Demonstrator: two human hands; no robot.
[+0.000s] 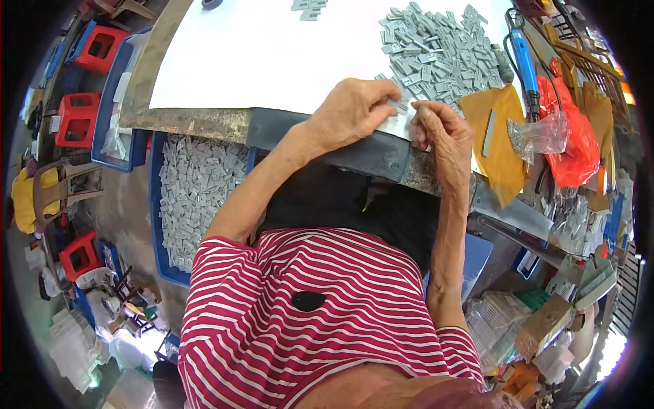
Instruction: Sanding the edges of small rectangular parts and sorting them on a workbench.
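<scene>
Holding my left hand [357, 114] and right hand [445, 133] near each other, just my side of the pile of grey pieces [439, 58], fingertips narrow on both (whether they grip anything, I cannot tell). Right of the pile lies a blue tool [523, 61]; left and below, a blue bin [157, 204].
</scene>
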